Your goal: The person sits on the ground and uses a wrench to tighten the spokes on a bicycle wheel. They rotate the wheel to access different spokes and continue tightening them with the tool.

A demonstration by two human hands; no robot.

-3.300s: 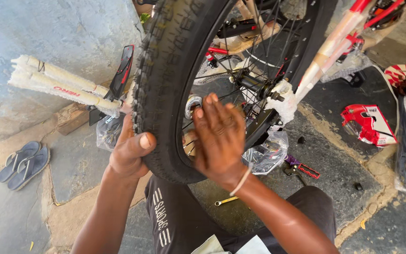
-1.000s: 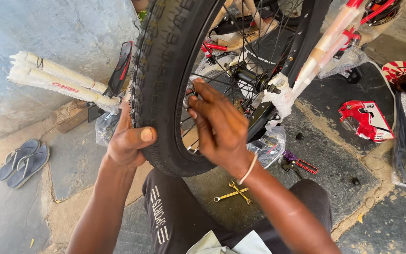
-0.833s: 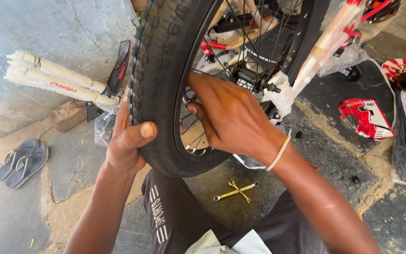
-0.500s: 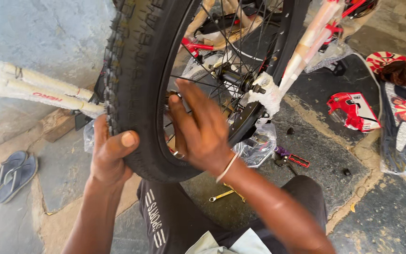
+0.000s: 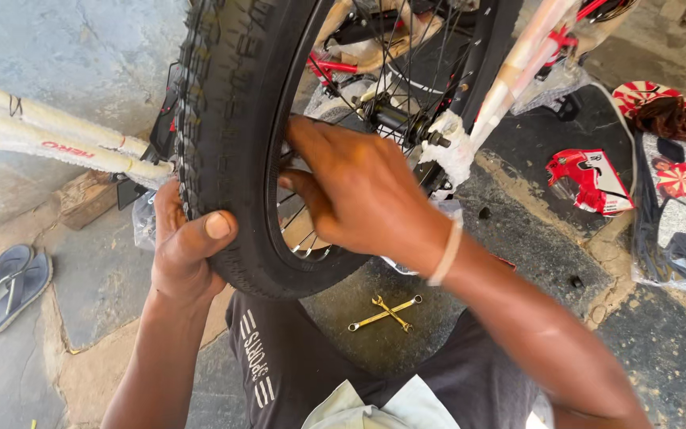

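Here, the items are being listed from the wheel outward:

- Bicycle tyre point(image 5: 236, 119): black, knobby tread, mounted on a dark rim; it is being held upright in the middle of the view, above the person's lap, with its lowest curve close over the dark shorts point(image 5: 295, 365).
- Left hand point(image 5: 184, 246): it is being closed around the tyre's outer tread at the lower left, the thumb being pressed flat on the sidewall.
- Right hand point(image 5: 359, 195): it is being laid against the inner rim and spokes point(image 5: 406, 56), fingers partly curled; whether anything is being pinched cannot be told. A pale band point(image 5: 446, 250) is being worn at the wrist.
- Hub point(image 5: 395, 119): it is being shown just beyond the right hand, with a white-wrapped frame tube point(image 5: 510, 79) running up beside it.
- Two crossed spanners point(image 5: 384, 312): they are being left on the stone floor, below the tyre.
- White-wrapped tubes point(image 5: 49, 139): they are being shown at the left, behind the tyre.
- Blue sandals point(image 5: 1, 286): a pair, being left at the far left, well apart.
- Red-and-white packet point(image 5: 589, 179): it is being left on the floor at the right.
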